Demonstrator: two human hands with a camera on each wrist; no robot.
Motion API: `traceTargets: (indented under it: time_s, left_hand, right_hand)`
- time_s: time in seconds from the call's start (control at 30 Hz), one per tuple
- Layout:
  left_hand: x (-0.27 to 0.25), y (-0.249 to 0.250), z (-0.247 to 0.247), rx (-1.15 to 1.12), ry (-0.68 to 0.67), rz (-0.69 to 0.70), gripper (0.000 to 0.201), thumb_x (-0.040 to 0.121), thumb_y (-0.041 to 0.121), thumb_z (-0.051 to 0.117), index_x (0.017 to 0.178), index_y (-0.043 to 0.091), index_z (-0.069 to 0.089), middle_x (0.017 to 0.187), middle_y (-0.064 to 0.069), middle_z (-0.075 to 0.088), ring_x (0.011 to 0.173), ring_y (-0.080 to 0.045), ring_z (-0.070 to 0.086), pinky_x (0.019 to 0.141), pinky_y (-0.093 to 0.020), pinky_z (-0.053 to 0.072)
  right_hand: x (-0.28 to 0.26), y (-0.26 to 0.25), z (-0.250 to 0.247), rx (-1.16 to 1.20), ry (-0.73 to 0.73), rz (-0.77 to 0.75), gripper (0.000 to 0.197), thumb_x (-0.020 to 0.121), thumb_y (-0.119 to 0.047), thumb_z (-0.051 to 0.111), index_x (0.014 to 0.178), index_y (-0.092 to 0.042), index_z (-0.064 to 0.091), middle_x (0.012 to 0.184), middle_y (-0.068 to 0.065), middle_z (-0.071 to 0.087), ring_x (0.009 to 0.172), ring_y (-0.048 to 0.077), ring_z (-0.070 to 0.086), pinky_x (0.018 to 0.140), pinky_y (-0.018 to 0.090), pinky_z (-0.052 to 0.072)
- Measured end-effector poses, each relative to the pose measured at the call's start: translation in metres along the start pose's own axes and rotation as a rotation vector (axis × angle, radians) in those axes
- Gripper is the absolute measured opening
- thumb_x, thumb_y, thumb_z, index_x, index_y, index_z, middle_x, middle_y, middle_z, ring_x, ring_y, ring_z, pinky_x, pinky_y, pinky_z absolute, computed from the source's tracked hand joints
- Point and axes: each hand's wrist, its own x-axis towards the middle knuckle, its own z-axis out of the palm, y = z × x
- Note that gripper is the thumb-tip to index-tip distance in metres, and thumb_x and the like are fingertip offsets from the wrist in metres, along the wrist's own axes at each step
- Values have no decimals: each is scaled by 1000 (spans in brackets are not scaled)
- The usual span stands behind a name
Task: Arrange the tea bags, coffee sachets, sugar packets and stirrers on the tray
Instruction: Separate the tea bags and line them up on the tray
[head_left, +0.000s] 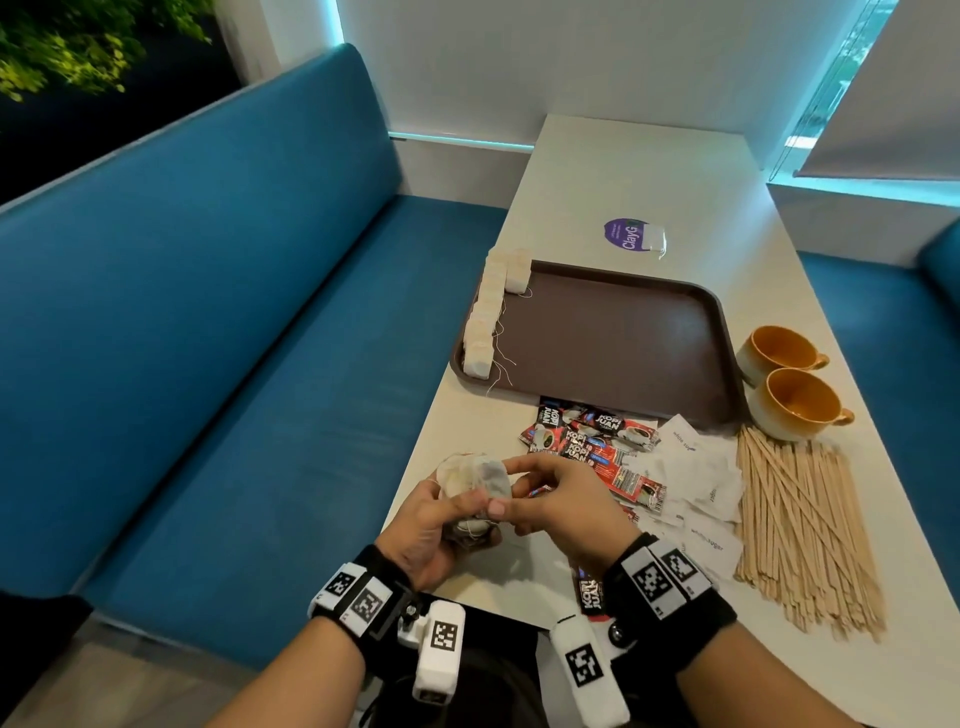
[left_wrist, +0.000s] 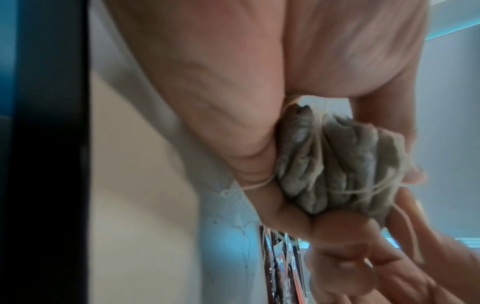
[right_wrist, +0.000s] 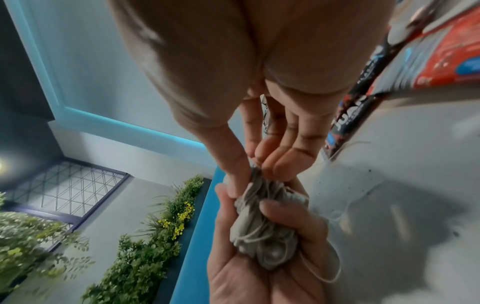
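While left hand (head_left: 436, 525) cups tea bags (head_left: 475, 480), right hand (head_left: 563, 499) fingertips pinch top bag

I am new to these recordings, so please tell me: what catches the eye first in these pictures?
First, both hands at the near table edge: the left hand holds a bunch of tea bags while the right hand pinches one. Beyond them, a brown tray carries a row of tea bags along its left rim. Wooden stirrers lie at right.

A café-style booth: a blue padded bench (head_left: 234, 312) fills the left, a pale tabletop (head_left: 649, 171) runs centre-right, with greenery (head_left: 78, 47) at upper left.
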Motion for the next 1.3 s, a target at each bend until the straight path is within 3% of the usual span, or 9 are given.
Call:
traceTargets:
  time_s: [0.1,0.2,0.33,0.47,0.6,0.8,1.0,1.13,1.3]
  left_hand:
    - [0,0,-1,-18,-16,-10,69,56,18,98,116,2,68,100,-24,66,74,-28,63,56,-35,56]
    - [0,-1,0,-21,-18,-17,71,53,17,100,115,4,68,96,-20,66,73,-26,63,53,-33,56]
    - [0,-2,-1,-14,-16,-8,70,51,19,101,112,3,69,96,-19,69,71,-24,63,52,-32,56]
    - [1,-3,0,-18,1,19,67,49,29,102,105,5,74,98,-19,72,72,-25,68,52,-32,56]
    - [2,-2,0,-28,43,7,58,47,31,103,94,8,77,93,-20,72,73,-27,68,54,-34,57]
    - [2,0,1,-93,59,-18,72,48,20,102,106,-1,65,89,-20,68,72,-25,65,54,-35,55]
    - [2,1,1,-106,63,-31,73,52,20,101,110,-2,63,91,-21,64,73,-26,64,55,-36,55]
    - [1,0,2,-102,65,-20,72,53,22,101,109,-4,63,90,-21,64,71,-26,63,55,-36,56]
    - [0,2,2,-115,54,-29,71,51,21,102,106,-4,65,88,-19,65,71,-27,63,54,-37,56]
  right_hand:
    - [1,-4,-3,23,12,21,23,80,-16,86,100,-12,76,79,1,70,65,16,62,59,30,53]
    - [5,-8,-5,49,58,4,15,87,-23,80,95,-10,77,82,4,71,61,14,58,56,28,49]
    - [10,-9,-4,25,80,-19,11,86,-15,81,89,-6,75,82,12,72,62,18,59,55,29,50]
    - [12,-6,-4,80,94,-34,7,88,-9,78,87,-3,73,88,21,73,69,25,64,62,38,53]
    - [8,-10,-9,155,128,-35,5,89,4,71,87,1,67,81,16,69,64,20,65,53,30,54]
    - [9,-17,-26,110,129,-73,30,83,16,69,109,1,70,88,17,65,79,25,68,61,30,59]
    - [8,-27,-35,-79,164,-161,9,84,-3,79,93,-3,78,90,11,78,82,20,73,71,26,59]
    - [8,-38,-42,-184,143,-207,14,81,-20,84,88,-10,78,83,4,79,78,13,74,72,22,58]
    - [22,-49,-52,-201,179,-182,9,86,-10,77,79,-14,78,75,8,71,71,16,63,64,26,49]
